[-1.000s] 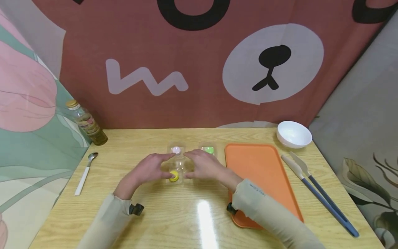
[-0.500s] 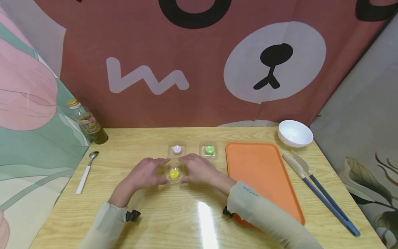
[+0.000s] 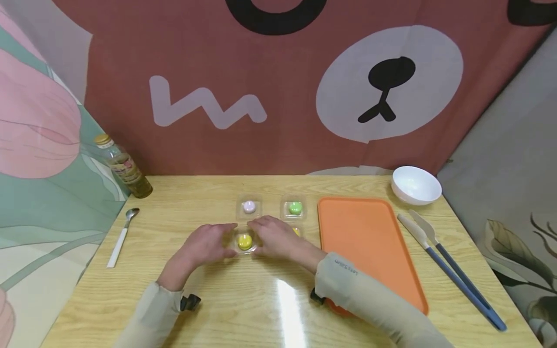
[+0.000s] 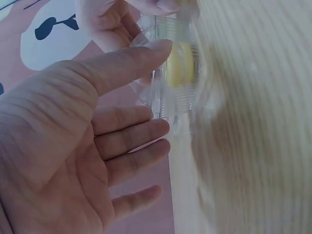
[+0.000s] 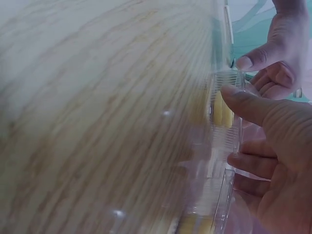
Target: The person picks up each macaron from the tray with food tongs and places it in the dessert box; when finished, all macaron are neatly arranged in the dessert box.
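Observation:
A yellow macaron (image 3: pixel 245 241) sits in a small clear plastic box (image 4: pixel 163 105) on the wooden table. My left hand (image 3: pixel 208 245) holds the box at its left side, thumb toward the front and fingers at the back edge. On the opposite side my right hand (image 3: pixel 275 238) grips it the same way, as the right wrist view shows with the thumb (image 5: pixel 246 103) beside the macaron. Behind them stand two more clear boxes, one with a lilac macaron (image 3: pixel 249 207), one with a green macaron (image 3: pixel 295 208). Another yellow macaron (image 5: pixel 195 224) in a box is partly hidden by my right hand.
An orange tray (image 3: pixel 357 217) lies right of the boxes, partly under my right sleeve. Beyond it are tongs (image 3: pixel 457 270) and a white bowl (image 3: pixel 416 185). At left stand a bottle (image 3: pixel 126 169) and a spoon (image 3: pixel 118 244). A printed cloth (image 3: pixel 283 96) hangs behind.
Both hands have moved slightly toward the front, close around the box. The clear part that stood up behind the yellow macaron is lower now. The lilac and green macarons show fully.

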Motion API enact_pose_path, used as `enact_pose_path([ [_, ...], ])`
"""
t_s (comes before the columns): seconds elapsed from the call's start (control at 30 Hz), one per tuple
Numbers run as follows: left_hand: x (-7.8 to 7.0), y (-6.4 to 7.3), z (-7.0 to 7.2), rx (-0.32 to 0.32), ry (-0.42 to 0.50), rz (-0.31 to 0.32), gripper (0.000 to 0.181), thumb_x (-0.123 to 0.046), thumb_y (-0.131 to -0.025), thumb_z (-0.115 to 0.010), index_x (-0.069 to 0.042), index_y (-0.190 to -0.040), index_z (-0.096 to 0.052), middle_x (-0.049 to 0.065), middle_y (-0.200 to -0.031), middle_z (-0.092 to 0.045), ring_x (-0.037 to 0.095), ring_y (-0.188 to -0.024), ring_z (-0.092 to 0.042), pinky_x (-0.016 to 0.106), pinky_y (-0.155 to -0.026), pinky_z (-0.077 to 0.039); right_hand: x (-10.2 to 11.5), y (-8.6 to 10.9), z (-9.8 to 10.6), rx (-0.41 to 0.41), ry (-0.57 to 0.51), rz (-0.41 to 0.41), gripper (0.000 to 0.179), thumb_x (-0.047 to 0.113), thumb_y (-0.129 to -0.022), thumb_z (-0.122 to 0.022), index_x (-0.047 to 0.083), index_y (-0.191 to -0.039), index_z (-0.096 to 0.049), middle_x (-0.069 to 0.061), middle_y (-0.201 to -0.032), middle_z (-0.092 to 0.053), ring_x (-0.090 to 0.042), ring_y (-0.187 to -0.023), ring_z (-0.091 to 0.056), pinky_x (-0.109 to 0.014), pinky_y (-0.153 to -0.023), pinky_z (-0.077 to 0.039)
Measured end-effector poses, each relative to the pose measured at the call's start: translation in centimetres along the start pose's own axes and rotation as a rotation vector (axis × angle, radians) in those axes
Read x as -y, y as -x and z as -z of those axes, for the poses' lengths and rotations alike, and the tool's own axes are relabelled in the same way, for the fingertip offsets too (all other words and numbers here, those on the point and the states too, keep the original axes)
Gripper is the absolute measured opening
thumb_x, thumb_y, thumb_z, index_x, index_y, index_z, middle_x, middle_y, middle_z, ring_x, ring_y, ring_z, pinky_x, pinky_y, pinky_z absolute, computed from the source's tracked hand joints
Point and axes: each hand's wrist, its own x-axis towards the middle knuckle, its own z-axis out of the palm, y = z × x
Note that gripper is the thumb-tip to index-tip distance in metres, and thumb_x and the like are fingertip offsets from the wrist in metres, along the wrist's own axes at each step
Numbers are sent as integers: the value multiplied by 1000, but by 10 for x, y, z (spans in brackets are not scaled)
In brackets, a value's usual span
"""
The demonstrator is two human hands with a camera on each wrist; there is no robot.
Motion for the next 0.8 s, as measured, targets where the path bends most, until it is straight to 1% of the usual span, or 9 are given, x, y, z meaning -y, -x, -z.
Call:
enact_pose_path([
  [0.13, 0, 0, 0, 23, -6, 29, 74, -38, -77, -88, -9, -139, -61, 13, -131, -70, 31, -112, -69, 49, -97, -56, 2, -1, 1, 1, 13, 8, 83, 48, -83, -81, 7, -149, -49, -8, -150, -55, -26, -141, -50, -37, -122, -36],
  [0.23, 1, 0, -1, 56, 13, 51, 73, -37, -78, -87, -9, -141, -61, 14, -135, -67, 32, -116, -67, 51, -99, -54, 3, -2, 0, 9, 4, 4, 82, 47, -82, -82, 8, -147, -51, -7, -148, -57, -26, -139, -52, -38, -120, -40],
  [0.37, 1, -1, -3, 100, 40, 64, 73, -35, -81, -86, -9, -143, -58, 14, -139, -64, 33, -122, -64, 53, -103, -52, 3, -2, -2, 28, -16, -13, 83, 48, -80, -83, 9, -146, -52, -6, -147, -58, -26, -137, -53, -38, -117, -43],
  [0.53, 3, -4, -3, 124, 59, 57, 73, -31, -82, -85, -8, -145, -56, 14, -143, -62, 33, -128, -61, 53, -107, -50, 5, -1, -3, 21, -30, -40, 86, 49, -78, -85, 10, -147, -52, -6, -144, -61, -26, -137, -54, -38, -116, -44],
  [0.8, 4, -8, 2, 148, 71, 24, 74, -28, -83, -84, -7, -147, -53, 15, -143, -61, 34, -128, -60, 53, -109, -48, 7, -1, -2, 16, 28, -67, 87, 53, -78, -83, 9, -147, -51, -7, -143, -62, -26, -136, -54, -38, -118, -42],
])
